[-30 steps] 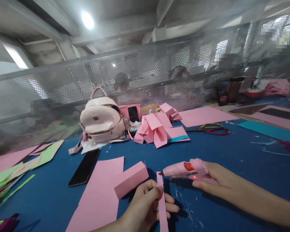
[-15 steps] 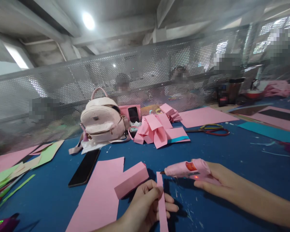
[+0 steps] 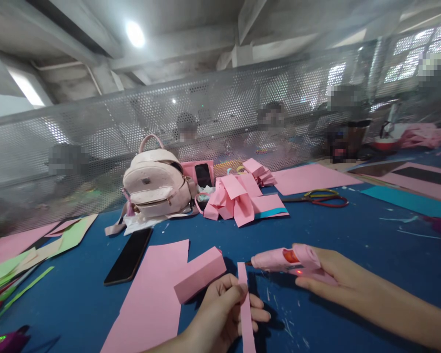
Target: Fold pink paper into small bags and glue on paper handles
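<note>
Paper strip [image 3: 246, 321] was pinched by left fingers [image 3: 261, 315]; pink glue gun [image 3: 274, 260] was gripped by right fingers [image 3: 309, 285]; badge [image 3: 146, 181] on backpack [image 3: 152, 169] could not be read.

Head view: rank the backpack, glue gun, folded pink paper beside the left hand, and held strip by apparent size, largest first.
1. Backpack
2. Glue gun and folded pink paper: too alike to rank
3. Strip, partly covered by the left hand

The left hand [image 3: 224, 309] held a pink paper strip [image 3: 246, 314]; the right hand [image 3: 327, 272] held a glue gun [image 3: 274, 260], its nozzle [image 3: 249, 263] near the strip's top. Scissors [image 3: 309, 197] and a backpack [image 3: 152, 179] rested on the blue surface [image 3: 316, 228].
</note>
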A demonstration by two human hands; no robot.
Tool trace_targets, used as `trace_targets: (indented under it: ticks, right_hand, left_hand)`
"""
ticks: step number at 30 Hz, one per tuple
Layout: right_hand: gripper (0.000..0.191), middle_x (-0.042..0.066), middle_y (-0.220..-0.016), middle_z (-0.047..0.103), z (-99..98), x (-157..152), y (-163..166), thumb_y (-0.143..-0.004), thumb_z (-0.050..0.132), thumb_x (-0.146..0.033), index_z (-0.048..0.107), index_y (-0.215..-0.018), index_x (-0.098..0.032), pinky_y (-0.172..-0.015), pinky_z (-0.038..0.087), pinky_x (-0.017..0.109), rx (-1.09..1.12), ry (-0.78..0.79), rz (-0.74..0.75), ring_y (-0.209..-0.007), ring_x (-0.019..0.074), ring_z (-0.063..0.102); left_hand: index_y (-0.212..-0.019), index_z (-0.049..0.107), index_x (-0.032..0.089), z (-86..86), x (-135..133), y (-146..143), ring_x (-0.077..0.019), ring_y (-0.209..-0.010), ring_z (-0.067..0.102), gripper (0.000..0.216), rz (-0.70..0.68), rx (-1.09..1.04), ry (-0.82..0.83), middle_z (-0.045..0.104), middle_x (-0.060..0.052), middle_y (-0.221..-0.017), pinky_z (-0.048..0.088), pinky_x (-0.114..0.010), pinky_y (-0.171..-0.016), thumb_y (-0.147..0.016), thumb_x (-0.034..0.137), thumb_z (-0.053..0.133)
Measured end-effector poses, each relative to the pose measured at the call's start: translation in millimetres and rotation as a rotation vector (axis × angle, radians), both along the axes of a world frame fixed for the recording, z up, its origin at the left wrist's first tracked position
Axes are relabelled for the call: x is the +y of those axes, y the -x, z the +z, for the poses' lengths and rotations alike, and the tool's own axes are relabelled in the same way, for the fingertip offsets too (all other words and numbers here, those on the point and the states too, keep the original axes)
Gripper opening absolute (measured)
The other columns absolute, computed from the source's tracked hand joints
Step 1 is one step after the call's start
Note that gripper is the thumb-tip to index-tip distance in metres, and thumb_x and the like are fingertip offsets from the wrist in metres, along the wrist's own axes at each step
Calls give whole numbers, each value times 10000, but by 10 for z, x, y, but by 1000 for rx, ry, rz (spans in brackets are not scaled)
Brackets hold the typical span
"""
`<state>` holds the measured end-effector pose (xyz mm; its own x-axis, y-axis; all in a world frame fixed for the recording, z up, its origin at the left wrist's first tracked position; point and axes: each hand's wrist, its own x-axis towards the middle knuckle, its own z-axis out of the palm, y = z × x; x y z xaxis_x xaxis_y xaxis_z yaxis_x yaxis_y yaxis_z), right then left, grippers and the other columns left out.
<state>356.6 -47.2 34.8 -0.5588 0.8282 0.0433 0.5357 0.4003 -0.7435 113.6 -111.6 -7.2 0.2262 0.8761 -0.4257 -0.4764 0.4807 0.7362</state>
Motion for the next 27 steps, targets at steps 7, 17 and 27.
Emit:
trace_targets:
  ticks: [7, 17, 27]
  right_hand:
    - [397, 36, -1163, 717, 76, -22, 21, -894, 591, -411, 644, -1263, -273, -977, 514, 430, 9, -45, 42, -1040, 314, 663]
    - [406, 31, -1157, 717, 201, -20, 62, -900, 573, -453, 644, -1258, -274, -969, 514, 412, -15, -99, 29, -1060, 308, 654]
    - [268, -1, -1025, 740, 213, -37, 154, -865, 601, -461, 702, -1024, -271, -872, 544, 346, -16, -102, 41, -962, 279, 677]
  left_hand:
    - [-761, 524, 154, 9, 0, 0, -158, -673, 736, 364, -2, -4, -2, 742, -51, -739, 477, -174, -552, -735, 375, 811]
    - [-744, 514, 157, 26, 3, -11, -139, -651, 729, 356, -3, 11, 3, 744, -42, -729, 482, -177, -551, -744, 367, 802]
    - [-758, 518, 158, 17, -3, -10, -140, -647, 731, 376, 6, 13, -4, 745, -38, -728, 487, -177, -548, -725, 384, 817]
